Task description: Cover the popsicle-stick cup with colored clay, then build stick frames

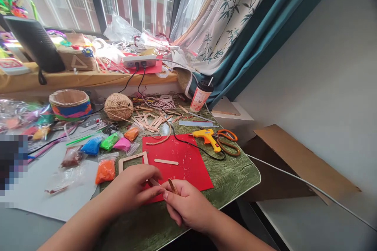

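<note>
Near the table's front edge my left hand [144,184] and my right hand [187,204] meet, with fingertips almost touching. A wooden craft stick [154,182] is pinched in the fingers of my left hand. Another craft stick [173,186] juts up from the closed fingers of my right hand. Both hands are over the lower part of a red sheet [191,164], where a single loose stick [166,162] lies flat. A frame of sticks [132,157] rests at the sheet's left edge, partly hidden behind my left hand.
A yellow glue gun [207,138] and orange-handled scissors [228,141] lie right of the sheet. Behind are a twine ball [118,106], a pile of sticks [151,120] and a lidded cup [201,96]. Bags of coloured clay [105,170] sit left. A black cord crosses the sheet.
</note>
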`<state>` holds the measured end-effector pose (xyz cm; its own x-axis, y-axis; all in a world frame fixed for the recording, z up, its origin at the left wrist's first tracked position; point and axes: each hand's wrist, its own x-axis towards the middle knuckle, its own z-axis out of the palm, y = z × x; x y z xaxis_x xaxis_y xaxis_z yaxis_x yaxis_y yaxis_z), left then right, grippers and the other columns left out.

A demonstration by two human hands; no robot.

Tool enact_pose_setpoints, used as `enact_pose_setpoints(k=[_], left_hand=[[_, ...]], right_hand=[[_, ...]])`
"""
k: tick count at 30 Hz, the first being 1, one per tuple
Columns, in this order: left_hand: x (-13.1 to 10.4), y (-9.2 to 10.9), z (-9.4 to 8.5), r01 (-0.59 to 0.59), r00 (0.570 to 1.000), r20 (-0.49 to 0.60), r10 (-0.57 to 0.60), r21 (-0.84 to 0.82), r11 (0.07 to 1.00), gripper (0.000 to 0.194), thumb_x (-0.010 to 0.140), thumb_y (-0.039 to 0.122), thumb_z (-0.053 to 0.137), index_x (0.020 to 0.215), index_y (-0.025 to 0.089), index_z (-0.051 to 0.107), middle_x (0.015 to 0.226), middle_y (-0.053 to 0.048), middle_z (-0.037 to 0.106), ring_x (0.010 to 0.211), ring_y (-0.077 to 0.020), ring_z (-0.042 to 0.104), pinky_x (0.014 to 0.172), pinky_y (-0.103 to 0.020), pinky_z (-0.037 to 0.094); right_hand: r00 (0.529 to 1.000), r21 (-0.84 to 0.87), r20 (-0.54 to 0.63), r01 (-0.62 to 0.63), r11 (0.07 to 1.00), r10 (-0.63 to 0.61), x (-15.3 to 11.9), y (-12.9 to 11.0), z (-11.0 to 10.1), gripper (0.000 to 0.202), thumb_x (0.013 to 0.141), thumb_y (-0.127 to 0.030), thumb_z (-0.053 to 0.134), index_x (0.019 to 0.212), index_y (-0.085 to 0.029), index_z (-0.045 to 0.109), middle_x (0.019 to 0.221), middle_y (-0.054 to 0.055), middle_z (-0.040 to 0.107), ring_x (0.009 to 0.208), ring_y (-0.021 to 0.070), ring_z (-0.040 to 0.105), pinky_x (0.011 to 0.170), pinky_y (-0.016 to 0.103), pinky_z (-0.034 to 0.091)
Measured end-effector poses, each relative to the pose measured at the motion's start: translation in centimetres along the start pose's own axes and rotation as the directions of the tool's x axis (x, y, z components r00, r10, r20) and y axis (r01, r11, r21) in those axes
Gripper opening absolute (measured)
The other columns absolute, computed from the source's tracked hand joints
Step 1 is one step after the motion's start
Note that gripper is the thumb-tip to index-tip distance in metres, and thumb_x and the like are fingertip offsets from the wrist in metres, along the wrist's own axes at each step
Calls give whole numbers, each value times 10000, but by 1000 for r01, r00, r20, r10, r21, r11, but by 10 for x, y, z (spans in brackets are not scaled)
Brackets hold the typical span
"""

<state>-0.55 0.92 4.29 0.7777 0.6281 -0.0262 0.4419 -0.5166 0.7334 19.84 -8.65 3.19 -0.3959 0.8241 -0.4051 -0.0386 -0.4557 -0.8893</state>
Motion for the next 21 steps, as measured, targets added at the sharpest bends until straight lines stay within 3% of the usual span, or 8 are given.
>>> enact_pose_setpoints(k=[4,7,10,13,16,21], left_hand=[[1,1,1,90,990,122,-75,-128,988,260,940,378,622,815,202,766,716,-9,747,658,-142,622,616,-232,419],[0,5,3,129,980,165,-113,-90,988,146,840,269,646,831,210,780,708,4,732,625,-136,607,574,-220,394],[-2,13,5,57,984,161,-74,105,993,73,756,189,634,738,223,695,634,25,662,563,-133,524,535,-250,297],[-6,23,4,-40,960,278,-21,212,976,95,779,186,603,699,236,609,592,27,606,517,-146,424,518,-290,226],[-9,28,1,-64,933,360,-3,173,983,157,780,176,595,645,231,538,558,34,549,494,-144,327,509,-299,216],[-11,26,3,-82,931,361,52,69,994,238,786,167,594,634,216,417,548,56,482,503,-128,269,508,-294,205]], right_hand=[[1000,-45,-1,-7,999,7,-2,4,-3,481,967,-671,634,850,-210,564,463,-105,488,408,82,363,466,239,247],[999,-124,-24,-38,992,35,-4,3,-2,497,983,-658,617,756,-233,496,466,-96,464,424,87,367,455,236,260],[996,-241,-27,-89,967,85,-7,-3,0,466,1021,-569,588,714,-237,473,479,-82,454,450,99,388,464,237,298],[993,-390,51,-79,918,107,-10,-13,-1,404,1026,-409,595,690,-224,468,536,-79,418,506,96,360,493,245,281],[989,-499,122,-14,866,86,-13,-24,-3,397,1002,-281,595,653,-214,418,586,-73,342,549,95,304,508,260,240],[981,-475,149,-37,879,122,-13,-30,-8,354,1001,-261,559,670,-220,440,572,-73,376,538,99,326,498,253,257]])
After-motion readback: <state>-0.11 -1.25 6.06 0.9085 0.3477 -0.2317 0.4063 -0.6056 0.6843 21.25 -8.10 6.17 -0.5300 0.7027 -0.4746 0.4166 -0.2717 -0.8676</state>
